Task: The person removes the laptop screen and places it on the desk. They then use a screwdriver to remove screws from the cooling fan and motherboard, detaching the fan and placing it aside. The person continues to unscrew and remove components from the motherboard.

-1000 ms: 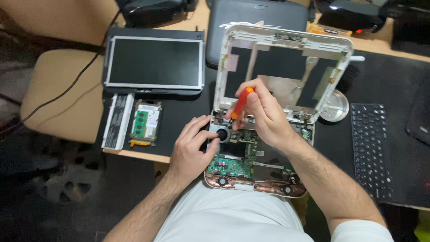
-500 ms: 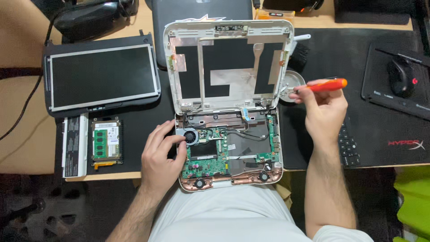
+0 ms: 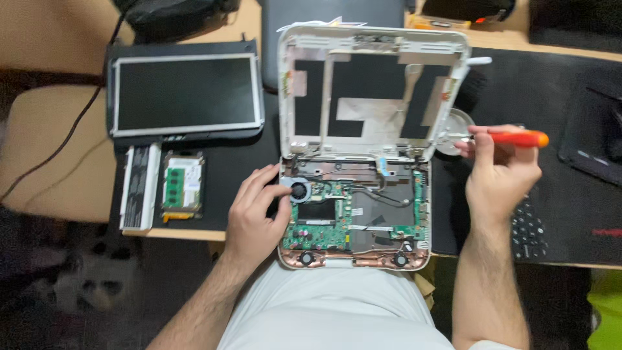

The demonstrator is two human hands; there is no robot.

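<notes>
Left hand (image 3: pixel 254 217): fingers spread, resting on the small fan (image 3: pixel 299 190) of the opened laptop (image 3: pixel 355 214).
Right hand (image 3: pixel 497 175): pinching an orange screwdriver (image 3: pixel 512 138) over a round dish (image 3: pixel 453 120).

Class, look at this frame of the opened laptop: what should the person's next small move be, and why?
Probably drop the removed screw into the small round dish. The right hand holds the orange-handled screwdriver with its tip over that dish, away from the laptop base, while the left hand rests at the cooling fan. Whether a screw sits on the tip is too small to tell.
</notes>
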